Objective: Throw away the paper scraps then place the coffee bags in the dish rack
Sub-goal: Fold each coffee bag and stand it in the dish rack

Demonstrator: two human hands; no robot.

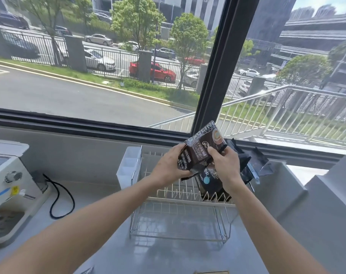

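Observation:
A dark brown coffee bag (202, 147) with white lettering is held tilted above the wire dish rack (180, 202). My left hand (168, 167) grips its lower left edge and my right hand (224, 165) pinches its right side. A second dark coffee bag (209, 181) with a blue round mark stands in the rack's right part, just below my right hand. More dark bags (255, 163) lean in the rack's far right end, partly hidden behind my right hand. No paper scraps are visible.
A white cutlery holder (128, 165) hangs on the rack's left end. A white machine (8, 184) with a knob and a black cable (59, 194) stands at the left. The grey counter (168, 258) runs below a big window; a raised grey ledge (326, 204) sits at the right.

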